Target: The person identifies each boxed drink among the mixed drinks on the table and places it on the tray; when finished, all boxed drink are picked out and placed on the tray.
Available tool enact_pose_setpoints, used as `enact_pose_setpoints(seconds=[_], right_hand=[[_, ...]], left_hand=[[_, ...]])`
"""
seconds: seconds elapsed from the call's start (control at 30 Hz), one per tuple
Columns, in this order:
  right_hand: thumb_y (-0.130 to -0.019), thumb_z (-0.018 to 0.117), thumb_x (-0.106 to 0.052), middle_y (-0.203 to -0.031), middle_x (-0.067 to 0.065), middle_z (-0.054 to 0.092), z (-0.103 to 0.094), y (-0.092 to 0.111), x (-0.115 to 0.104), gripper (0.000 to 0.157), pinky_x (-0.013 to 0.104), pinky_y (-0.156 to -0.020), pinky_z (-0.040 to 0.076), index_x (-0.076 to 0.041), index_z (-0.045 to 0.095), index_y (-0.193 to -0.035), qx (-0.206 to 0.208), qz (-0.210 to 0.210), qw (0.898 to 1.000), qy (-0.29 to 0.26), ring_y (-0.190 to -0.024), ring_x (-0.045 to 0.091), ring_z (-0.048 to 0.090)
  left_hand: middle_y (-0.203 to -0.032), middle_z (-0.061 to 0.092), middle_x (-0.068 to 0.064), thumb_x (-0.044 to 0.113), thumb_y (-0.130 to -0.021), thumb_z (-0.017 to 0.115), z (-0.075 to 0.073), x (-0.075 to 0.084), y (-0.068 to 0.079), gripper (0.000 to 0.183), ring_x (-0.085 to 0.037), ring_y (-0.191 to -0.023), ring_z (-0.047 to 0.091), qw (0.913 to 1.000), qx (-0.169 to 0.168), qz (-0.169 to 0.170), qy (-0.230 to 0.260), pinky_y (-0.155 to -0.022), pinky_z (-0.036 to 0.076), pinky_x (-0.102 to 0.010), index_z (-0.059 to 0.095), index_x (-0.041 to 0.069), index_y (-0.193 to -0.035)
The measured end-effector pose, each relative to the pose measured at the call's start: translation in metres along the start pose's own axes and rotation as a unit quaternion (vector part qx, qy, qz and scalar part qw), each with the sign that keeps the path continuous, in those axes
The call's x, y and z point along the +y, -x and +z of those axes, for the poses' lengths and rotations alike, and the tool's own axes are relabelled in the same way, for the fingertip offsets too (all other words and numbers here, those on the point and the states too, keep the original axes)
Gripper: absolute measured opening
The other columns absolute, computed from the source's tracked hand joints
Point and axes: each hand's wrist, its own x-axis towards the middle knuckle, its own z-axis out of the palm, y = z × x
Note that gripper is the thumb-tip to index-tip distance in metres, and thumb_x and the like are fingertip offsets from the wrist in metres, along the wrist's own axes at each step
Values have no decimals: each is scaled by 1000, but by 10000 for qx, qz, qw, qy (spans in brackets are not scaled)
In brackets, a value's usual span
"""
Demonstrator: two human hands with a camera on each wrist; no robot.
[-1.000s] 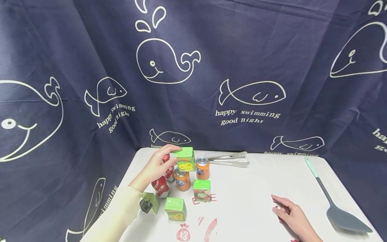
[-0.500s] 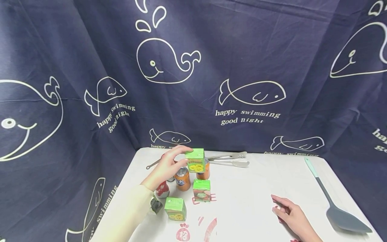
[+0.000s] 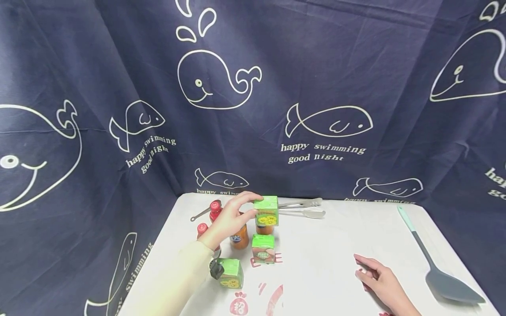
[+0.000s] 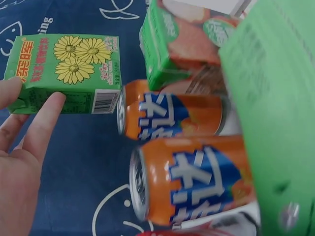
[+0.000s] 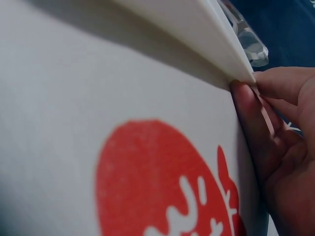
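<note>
a person's left hand (image 3: 231, 219) pinches a small green drink carton printed with yellow daisies (image 3: 266, 211) by its left end, thumb below and fingers over the top, holding it above a short orange soda can with a blue-and-white label (image 3: 264, 228) at the far side of a cluster on the white table (image 3: 332, 245); the carton sits level, as if the top grip keeps its base free to meet the can's lid, though whether they touch cannot be told. the left wrist view shows the carton (image 4: 64, 73) as a squat box, flower print on one face, barcode at one end, fingertips (image 4: 49, 105) on its edge. a second orange can (image 3: 239, 238) stands just left, two more green cartons (image 3: 263, 248) (image 3: 231, 273) nearer, red-capped bottles (image 3: 214, 210) to the far left. the right hand (image 3: 379, 281) rests near the right, fingers loosely curled, holding nothing, on the table's printed covering. metal tongs (image 3: 302, 208) lie far behind; a grey spatula with a mint handle (image 3: 435, 263) lies at the right edge, before a navy whale-print curtain (image 3: 316, 87)
</note>
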Motion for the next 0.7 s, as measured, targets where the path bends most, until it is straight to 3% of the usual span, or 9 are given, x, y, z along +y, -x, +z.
enact_pose_setpoints(seconds=[0.23, 0.47, 0.57, 0.7], right_hand=[[-96, 77, -16, -102, 4, 65, -1, 0, 2, 50, 13, -72, 39, 2, 62, -139, 81, -103, 9999, 92, -59, 15, 60], [-95, 77, -15, -105, 6, 66, -1, 1, 0, 49, 13, -72, 39, 3, 63, -138, 104, -153, 9998, 85, -60, 15, 59], [-96, 77, -16, -108, 7, 66, -1, 0, 0, 50, 14, -72, 40, 3, 62, -139, 82, -105, 9999, 110, -61, 15, 59], [-96, 77, -17, -115, 11, 67, -1, 0, 0, 50, 15, -72, 41, 3, 62, -139, 77, -120, 9999, 84, -61, 15, 59]], left_hand=[[-132, 64, 11, 5, -97, 73, 18, 0, -5, 40, -10, -126, 57, 9996, 42, 249, -84, -109, 48, -35, 68, 21, -134], [-131, 64, 9, 5, -98, 72, 31, 4, -10, 38, -11, -127, 56, 9999, 16, 157, 71, -113, 43, -35, 69, 19, -134], [-131, 63, 10, 5, -99, 71, 35, 5, -12, 39, -11, -125, 56, 9997, -27, 46, 241, -112, 45, -40, 68, 20, -134], [-131, 63, 10, 5, -99, 71, 41, 5, -12, 40, -13, -119, 58, 9990, -83, -155, 405, -100, 54, -41, 68, 23, -134]])
